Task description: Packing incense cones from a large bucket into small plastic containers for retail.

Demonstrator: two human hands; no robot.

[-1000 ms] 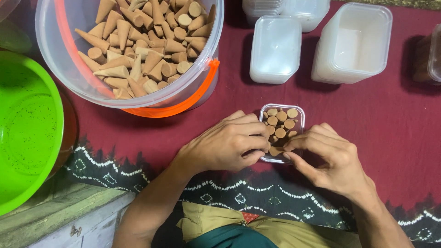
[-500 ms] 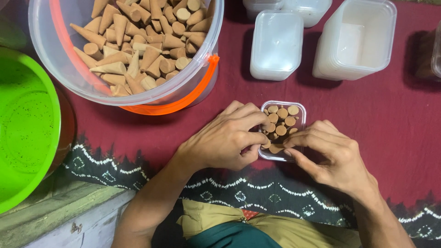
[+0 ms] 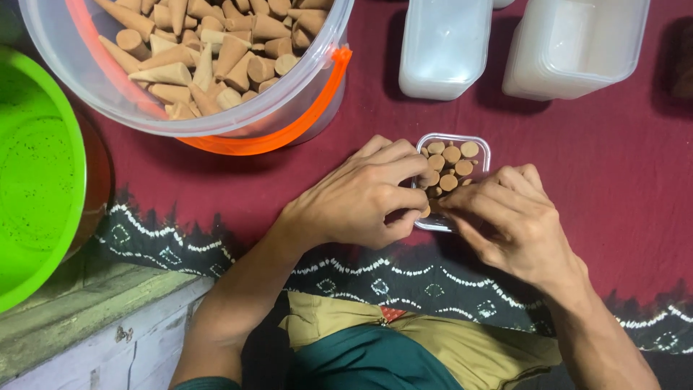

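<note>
A small clear plastic box (image 3: 481, 142) lies on the maroon cloth (image 3: 621, 166), packed with brown cones (image 3: 451, 154) standing flat end up. My left hand (image 3: 361, 198) rests against the box's left side, its fingertips pinching a cone at the box's near edge. My right hand (image 3: 509, 220) covers the box's near right corner, fingertips meeting the left hand's over the cones. The near part of the box is hidden by both hands.
A large clear bucket (image 3: 238, 119) with an orange handle, full of loose brown cones, stands at the far left. A green bowl (image 3: 32, 173) sits at the left edge. Stacks of clear containers (image 3: 444, 50) (image 3: 577, 47) stand beyond the box. A wooden ledge (image 3: 94, 318) lies near left.
Both hands stay at the small box, fingers shifting slightly over the cones. The camera has drifted, so the bucket sits a little higher in view.
</note>
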